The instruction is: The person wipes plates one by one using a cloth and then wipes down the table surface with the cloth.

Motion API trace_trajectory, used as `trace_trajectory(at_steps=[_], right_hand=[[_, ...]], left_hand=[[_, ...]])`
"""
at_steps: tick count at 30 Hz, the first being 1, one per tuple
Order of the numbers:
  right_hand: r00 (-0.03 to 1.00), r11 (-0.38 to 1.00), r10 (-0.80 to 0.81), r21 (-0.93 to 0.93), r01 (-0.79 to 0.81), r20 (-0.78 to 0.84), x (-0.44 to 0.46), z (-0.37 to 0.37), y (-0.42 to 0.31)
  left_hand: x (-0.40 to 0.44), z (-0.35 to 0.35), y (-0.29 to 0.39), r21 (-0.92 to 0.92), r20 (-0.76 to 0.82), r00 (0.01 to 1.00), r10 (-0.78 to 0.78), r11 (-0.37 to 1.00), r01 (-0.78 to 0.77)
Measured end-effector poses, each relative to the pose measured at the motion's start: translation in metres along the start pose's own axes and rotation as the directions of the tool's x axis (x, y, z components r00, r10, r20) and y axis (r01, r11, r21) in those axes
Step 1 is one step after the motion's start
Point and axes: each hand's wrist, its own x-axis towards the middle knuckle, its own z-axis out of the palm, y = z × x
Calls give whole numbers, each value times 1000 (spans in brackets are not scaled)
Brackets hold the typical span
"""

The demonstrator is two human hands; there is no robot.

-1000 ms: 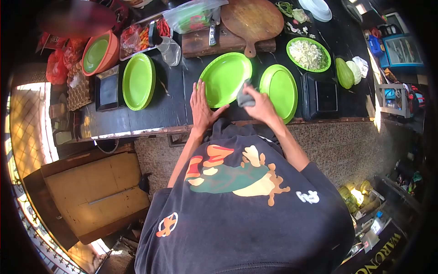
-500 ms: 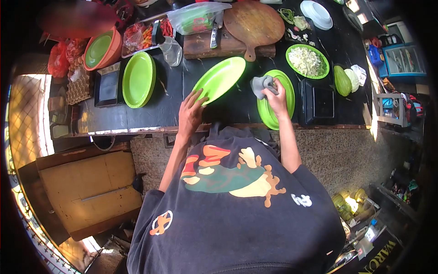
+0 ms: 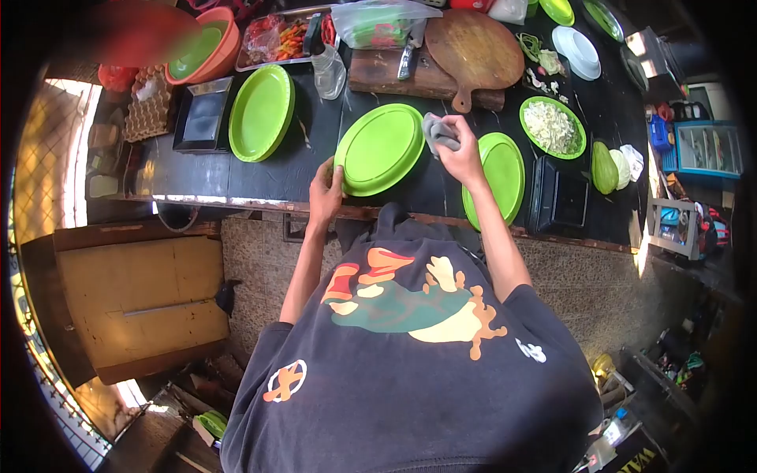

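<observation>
My left hand [image 3: 326, 191] grips the near left edge of an oval green plate [image 3: 382, 150], whose underside faces up. In my right hand [image 3: 460, 150] is a bunched grey cloth [image 3: 441, 134], held close to the plate's right rim. Just right of that hand, another oval green plate [image 3: 498, 177] lies on the table, partly covered by my forearm. To the left rest stacked green oval plates [image 3: 260, 114].
A dark table [image 3: 307, 177] bears a round wooden board [image 3: 473, 51] on a thick block, a clear bottle [image 3: 329, 73] and a bowl of chopped cabbage [image 3: 550, 128]. Black trays [image 3: 203, 116] sit left and right. A long green vegetable [image 3: 605, 167] lies far right.
The held plate has been turned over, from its inner face to its underside. My right hand with the cloth has moved left, from over the right plate to the held one.
</observation>
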Motion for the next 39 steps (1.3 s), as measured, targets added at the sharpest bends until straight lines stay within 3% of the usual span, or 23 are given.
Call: trace_trajectory(at_steps=[3,4,5,7,8,11,12,15,17,21,23,24,25,27,31,33,35,37,39], right_hand=[[994,995,13,-102,-2,105,1,9,-14],[986,987,-29,-153,54,162,5,10,-18],[983,986,-27,-154,56,184,8,12,-15],[943,900,-246,-308,307,222,15,18,-3],[947,919,-175,-300,255,270,16,21,1],[936,874,-237,-365,322,260,11,35,5],[960,912,-204,-318,258,194,9,39,5],[931,848,-232,-410,336,283,25,34,6],[952,879,-170,-397,264,256,34,38,4],[924,841,-209,-423,337,320,43,54,-1],[849,703,-294,-502,504,440,33,68,-5],[832,760,-217,-446,472,510,21,74,-15],[779,723,-225,-436,536,585,10,80,-21],[689,809,-251,-244,535,680,-14,92,-28],[659,883,-248,-115,456,710,-24,90,-31],[532,876,-254,-42,481,808,-8,78,-30],[535,799,-303,-95,593,789,11,68,-29],[718,810,-305,-226,541,626,34,59,-21],[832,841,-369,-231,488,414,63,62,-22]], left_hand=[[-9,4,4,44,-45,997,57,998,-55],[-15,6,14,317,-32,980,194,932,-174],[-21,8,22,564,18,949,313,781,-268],[-27,15,20,611,18,945,327,745,-269],[-26,16,20,659,33,935,353,696,-286],[-30,22,5,714,18,886,463,614,-336],[-32,20,3,716,-11,891,455,625,-310],[-33,20,1,724,18,928,373,635,-269],[-32,19,0,771,71,845,530,509,-384],[-28,18,0,763,77,853,516,521,-384],[-28,19,1,765,55,854,518,528,-369],[-28,20,1,760,46,858,511,540,-362],[-27,20,0,757,47,858,512,541,-365],[-26,20,-4,783,56,860,507,513,-353],[-23,15,-14,734,80,866,493,559,-386],[-25,16,-16,749,81,868,490,544,-378],[-24,18,-11,760,87,865,494,528,-379],[-26,22,0,766,53,866,498,536,-355],[-26,23,1,776,45,860,508,525,-350]])
